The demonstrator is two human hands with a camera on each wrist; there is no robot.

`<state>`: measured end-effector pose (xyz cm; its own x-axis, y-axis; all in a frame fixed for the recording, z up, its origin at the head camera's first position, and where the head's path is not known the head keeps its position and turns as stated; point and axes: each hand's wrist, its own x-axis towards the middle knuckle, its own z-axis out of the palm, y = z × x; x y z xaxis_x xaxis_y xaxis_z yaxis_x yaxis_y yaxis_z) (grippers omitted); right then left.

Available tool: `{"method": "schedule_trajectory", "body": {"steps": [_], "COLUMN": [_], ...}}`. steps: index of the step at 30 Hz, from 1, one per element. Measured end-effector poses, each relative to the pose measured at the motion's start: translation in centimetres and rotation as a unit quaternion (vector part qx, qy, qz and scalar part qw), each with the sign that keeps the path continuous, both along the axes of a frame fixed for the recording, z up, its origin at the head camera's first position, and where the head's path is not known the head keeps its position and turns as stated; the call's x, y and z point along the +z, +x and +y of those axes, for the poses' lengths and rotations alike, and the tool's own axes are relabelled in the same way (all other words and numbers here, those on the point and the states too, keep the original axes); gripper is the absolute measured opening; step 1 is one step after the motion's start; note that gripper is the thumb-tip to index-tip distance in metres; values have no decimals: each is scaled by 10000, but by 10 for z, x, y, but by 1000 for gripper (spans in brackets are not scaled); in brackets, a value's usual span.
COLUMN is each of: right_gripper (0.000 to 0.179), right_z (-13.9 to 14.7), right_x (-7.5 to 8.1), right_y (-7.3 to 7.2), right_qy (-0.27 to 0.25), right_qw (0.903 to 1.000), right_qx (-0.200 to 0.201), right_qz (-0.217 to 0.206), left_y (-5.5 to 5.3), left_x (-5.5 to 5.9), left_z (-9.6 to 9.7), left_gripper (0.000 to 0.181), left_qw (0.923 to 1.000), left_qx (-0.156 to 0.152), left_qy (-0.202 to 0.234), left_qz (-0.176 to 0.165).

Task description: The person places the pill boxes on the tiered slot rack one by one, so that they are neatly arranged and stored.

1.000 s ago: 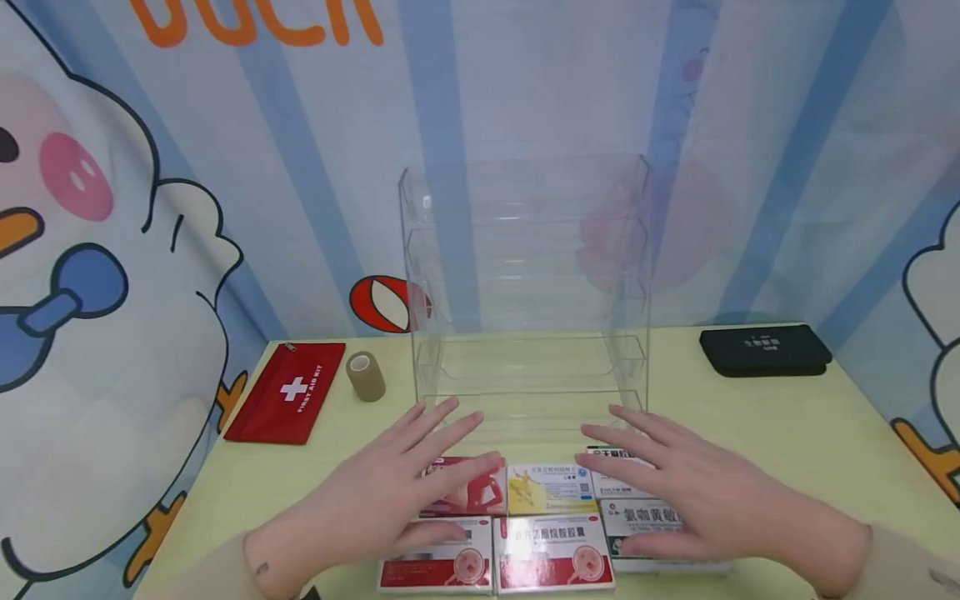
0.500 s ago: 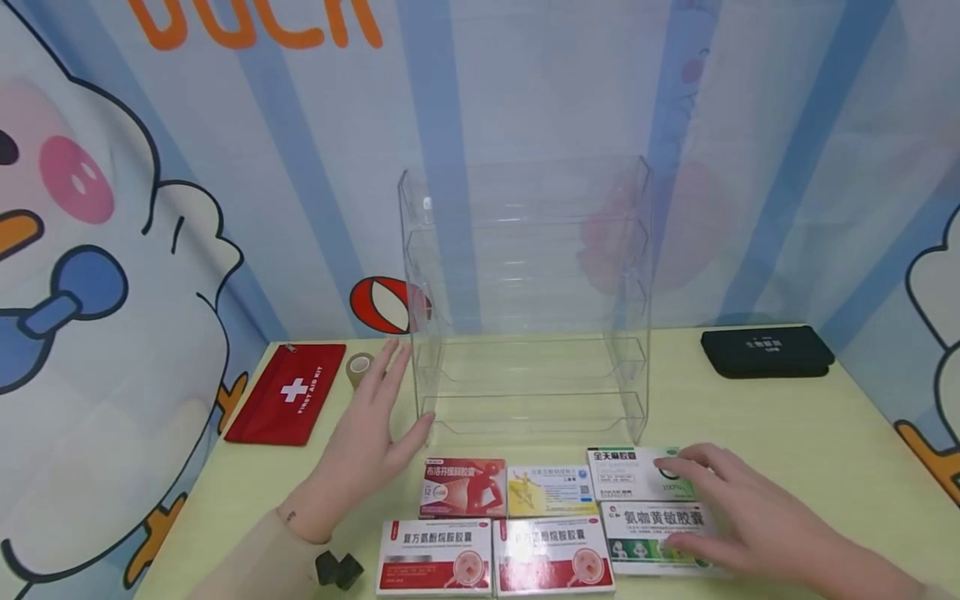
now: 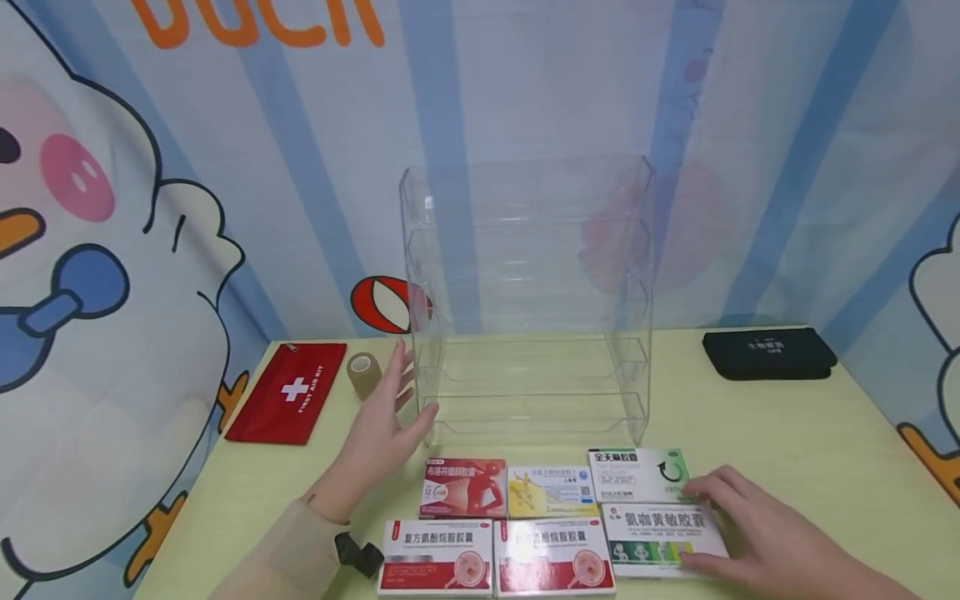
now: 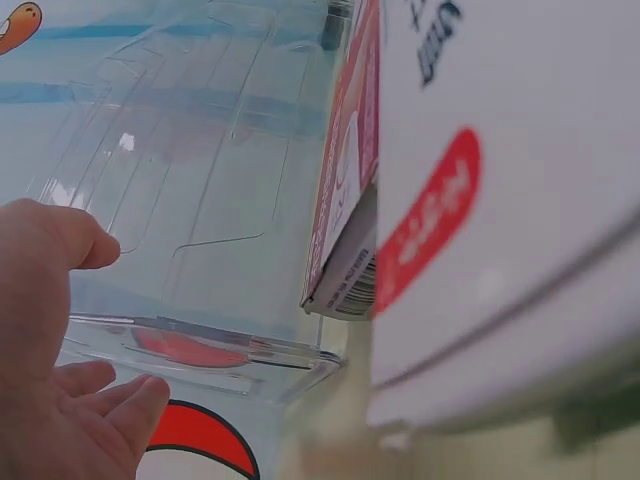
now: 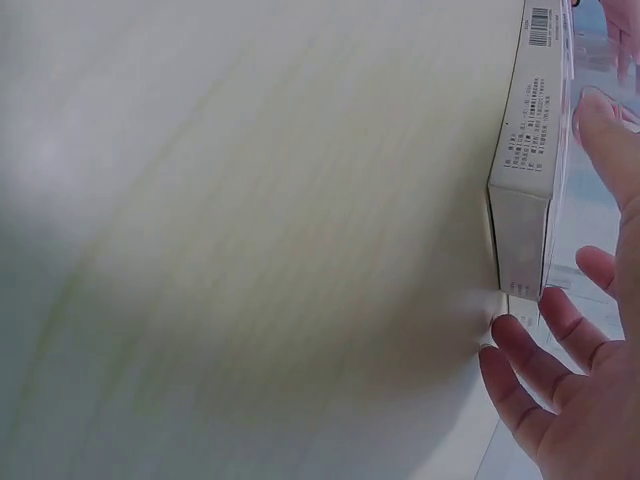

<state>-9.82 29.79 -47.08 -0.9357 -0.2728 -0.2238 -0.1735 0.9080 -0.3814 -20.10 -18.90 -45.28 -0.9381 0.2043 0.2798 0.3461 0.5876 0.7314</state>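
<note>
A clear acrylic rack (image 3: 528, 396) with several tiers stands mid-table. My left hand (image 3: 382, 425) is at its left side panel, thumb by the front edge and fingers along the outer side; the left wrist view shows the panel between thumb and fingers. Six or so is avoided: several medicine boxes lie flat before the rack. My right hand (image 3: 757, 533) is at the right end of a white box with a green strip (image 3: 660, 540), thumb over its front part. Its fingertips reach the corner of the green-and-white box (image 3: 637, 475) behind. In the right wrist view the fingers (image 5: 540, 365) spread loosely beside the box end.
Left of these are a red box (image 3: 463, 487), a yellow-and-white box (image 3: 551, 490) and two red-and-white boxes (image 3: 437, 557). A red first aid pouch (image 3: 288, 396) and a tan tape roll (image 3: 362, 375) lie left; a black case (image 3: 768, 352) lies at back right.
Both hands have parted from above the boxes. The left has moved to the rack's left side; the right has moved right and down to the end of the right-hand boxes.
</note>
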Motion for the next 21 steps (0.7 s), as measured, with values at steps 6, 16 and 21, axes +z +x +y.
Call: {"method": "schedule_trajectory", "body": {"steps": [6,16,21], "right_gripper": [85,88,87], "right_z": [5,9,11], "right_x": [-5,-12,-12], "right_y": [0,-4,-1], "right_qy": [-68,-315,-424], "right_qw": [9996,9970,9970], "right_qx": [-165,-453,-474], "right_qz": [-199,-542,-448], "left_y": [-4,-7,-6], "left_x": [-9,-23,-28], "left_z": [-1,-2,-2], "left_gripper": [105,101,100], "left_qw": [9993,9981,9968], "left_qx": [-45,-227,-242], "left_qy": [164,413,619], "left_qz": [-340,-391,-435]}}
